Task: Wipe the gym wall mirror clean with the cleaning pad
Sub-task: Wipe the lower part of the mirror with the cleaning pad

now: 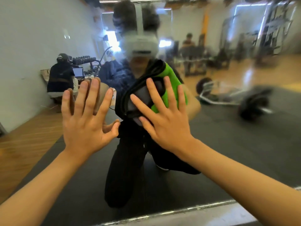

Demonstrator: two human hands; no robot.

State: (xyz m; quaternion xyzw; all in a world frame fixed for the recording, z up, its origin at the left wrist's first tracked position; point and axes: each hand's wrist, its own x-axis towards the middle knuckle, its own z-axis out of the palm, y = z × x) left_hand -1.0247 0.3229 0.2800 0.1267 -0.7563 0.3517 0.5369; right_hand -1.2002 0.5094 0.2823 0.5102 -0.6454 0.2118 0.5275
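Filling nearly the whole frame, the wall mirror (244,144) is reflecting a gym floor with dark matting, a wooden strip at the left, and a barbell (231,97) lying at the right; its metal lower edge is running along the bottom right of the frame. Streaks and haze are blurring the upper and right portions of the glass. At centre, the reflection of a kneeling person in dark clothing is facing the camera. Toward the left of the frame, a second person (61,79) is showing in the reflection, seated by a laptop.

The right hand (164,115), just right of centre, is pressing the cleaning pad (172,79) flat against the glass; its fingers are spread and straight over the pad, which is showing bright green at its right side and dark grey to black under the palm. The left hand (86,118), left of centre, is resting against the mirror with fingers straight and splayed, holding nothing.
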